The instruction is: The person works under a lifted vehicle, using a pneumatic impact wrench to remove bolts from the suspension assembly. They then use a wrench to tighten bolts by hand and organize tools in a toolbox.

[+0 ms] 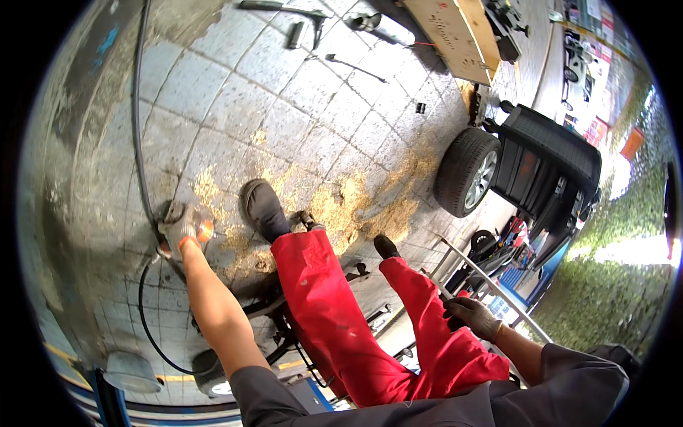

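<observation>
My left hand (pixel 182 222), in a grey glove, is closed at the spot where a thick black hose (pixel 137 107) meets a thinner looping black hose (pixel 144 313). Something bright orange (pixel 205 230) shows beside its fingers; I cannot make out what it is. Over my right knee, by the red trousers (pixel 420 292), is my right hand (pixel 473 317) in a dirty glove. Its fingers are curled, with a thin grey piece and a red spot showing near them. What it holds is partly hidden.
Sawdust (pixel 341 206) lies scattered on the tiled floor round my dark shoes (pixel 265 206). A wheel (pixel 467 173) stands by a black machine (pixel 548 153) on the right. Tools, a silver cylinder (pixel 384 28) and a wooden box (pixel 455 39) are at the far side. A metal rail (pixel 498 292) runs nearby.
</observation>
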A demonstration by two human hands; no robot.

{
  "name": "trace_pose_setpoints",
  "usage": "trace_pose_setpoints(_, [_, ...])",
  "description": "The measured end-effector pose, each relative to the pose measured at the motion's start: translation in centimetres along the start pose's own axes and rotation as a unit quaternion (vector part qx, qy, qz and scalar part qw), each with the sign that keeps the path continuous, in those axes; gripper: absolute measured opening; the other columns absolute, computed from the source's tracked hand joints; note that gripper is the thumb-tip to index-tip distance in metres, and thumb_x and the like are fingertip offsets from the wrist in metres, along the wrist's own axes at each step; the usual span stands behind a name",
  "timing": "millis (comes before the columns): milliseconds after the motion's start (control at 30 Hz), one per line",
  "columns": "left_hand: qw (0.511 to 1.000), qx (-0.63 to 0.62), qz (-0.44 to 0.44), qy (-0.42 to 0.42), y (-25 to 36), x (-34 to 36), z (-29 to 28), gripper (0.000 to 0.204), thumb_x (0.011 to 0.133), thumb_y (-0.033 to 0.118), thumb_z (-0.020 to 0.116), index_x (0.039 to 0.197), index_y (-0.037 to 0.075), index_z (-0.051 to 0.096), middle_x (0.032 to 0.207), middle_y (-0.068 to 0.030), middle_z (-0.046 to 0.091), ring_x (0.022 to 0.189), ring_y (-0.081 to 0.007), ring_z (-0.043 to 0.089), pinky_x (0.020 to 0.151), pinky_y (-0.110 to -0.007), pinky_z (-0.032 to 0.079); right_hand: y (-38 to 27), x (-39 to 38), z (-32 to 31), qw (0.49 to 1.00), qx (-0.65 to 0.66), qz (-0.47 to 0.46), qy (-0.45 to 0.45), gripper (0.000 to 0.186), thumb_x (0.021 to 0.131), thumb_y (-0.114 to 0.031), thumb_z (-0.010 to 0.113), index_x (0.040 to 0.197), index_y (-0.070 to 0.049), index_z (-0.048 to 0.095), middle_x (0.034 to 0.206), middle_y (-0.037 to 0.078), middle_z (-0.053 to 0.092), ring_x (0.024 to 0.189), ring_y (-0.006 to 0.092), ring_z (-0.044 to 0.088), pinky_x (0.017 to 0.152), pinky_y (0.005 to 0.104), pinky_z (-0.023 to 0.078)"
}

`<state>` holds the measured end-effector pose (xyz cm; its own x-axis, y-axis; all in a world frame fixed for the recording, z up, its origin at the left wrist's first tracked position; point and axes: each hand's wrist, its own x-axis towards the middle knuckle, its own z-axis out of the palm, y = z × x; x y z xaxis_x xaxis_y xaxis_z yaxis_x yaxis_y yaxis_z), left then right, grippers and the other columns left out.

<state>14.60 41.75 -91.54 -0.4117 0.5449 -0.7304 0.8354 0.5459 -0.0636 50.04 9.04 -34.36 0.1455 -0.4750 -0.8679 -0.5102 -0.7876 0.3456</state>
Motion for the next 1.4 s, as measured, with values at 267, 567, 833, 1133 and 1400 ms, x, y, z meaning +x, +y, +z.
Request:
trace_pose_setpoints(267, [0.979, 0.182, 0.092, 0.001, 6.0, -12.3, -7.5, 0.117, 0.065, 0.075, 0.077, 0.136, -0.009, 0.039, 0.122, -0.0303, 0.064, 0.111, -0.0404, 0.066, 0.102, -0.051, 0.044, 4.2, -0.5, 0.0, 0.997, 0.067, -0.026, -0.037, 0.042, 0.105, -0.031, 0.059, 0.128, 0.003, 0.06, 0.106, 0.01, 0.07, 0.086, 0.0176, 0.07, 0.078, 0.0323, 0.06])
trace_pose_setpoints(567, [0.976, -0.019, 0.213, -0.026, 6.0, -35.0, -19.1, 0.107, 0.075, 0.053, 0.084, 0.145, -0.01, 0.034, 0.137, -0.0276, 0.056, 0.12, -0.0368, 0.061, 0.101, -0.045, 0.051, 10.4, 4.2, -2.7, 0.96, 0.198, -0.172, -0.098, 0.043, 0.105, -0.027, 0.059, 0.138, 0.0, 0.054, 0.109, 0.008, 0.067, 0.087, 0.0139, 0.066, 0.079, 0.0313, 0.058])
trace_pose_setpoints(833, [0.923, 0.091, 0.356, 0.116, 6.0, -55.6, -23.1, 0.073, 0.087, 0.032, 0.078, 0.14, -0.006, 0.046, 0.137, -0.0192, 0.057, 0.123, -0.0279, 0.058, 0.105, -0.039, 0.045, 14.7, 7.6, -9.5, 0.871, 0.33, -0.319, -0.173, 0.046, 0.104, -0.016, 0.06, 0.144, 0.001, 0.047, 0.107, 0.005, 0.066, 0.089, 0.0099, 0.062, 0.082, 0.0276, 0.053])
trace_pose_setpoints(1133, [0.857, -0.074, 0.506, -0.056, 9.7, -81.6, -12.8, 0.073, 0.084, 0.016, 0.076, 0.145, -0.002, 0.04, 0.135, -0.0168, 0.054, 0.116, -0.0275, 0.058, 0.096, -0.039, 0.052, 21.4, 6.5, -17.9, 0.799, 0.277, -0.52, -0.119, 0.06, 0.095, -0.018, 0.067, 0.147, -0.001, 0.042, 0.12, 0.011, 0.064, 0.11, 0.0223, 0.064, 0.098, 0.0342, 0.051])
trace_pose_setpoints(1400, [0.787, -0.141, 0.573, -0.179, 13.5, -96.2, -3.8, 0.062, 0.085, 0.009, 0.07, 0.14, -0.006, 0.045, 0.13, -0.0155, 0.056, 0.112, -0.0254, 0.06, 0.099, -0.038, 0.049, 17.7, 6.8, -23.3, 0.675, 0.434, -0.586, -0.112, 0.081, 0.089, -0.014, 0.073, 0.154, -0.005, 0.026, 0.148, 0.016, 0.049, 0.135, 0.0273, 0.051, 0.11, 0.0384, 0.046])
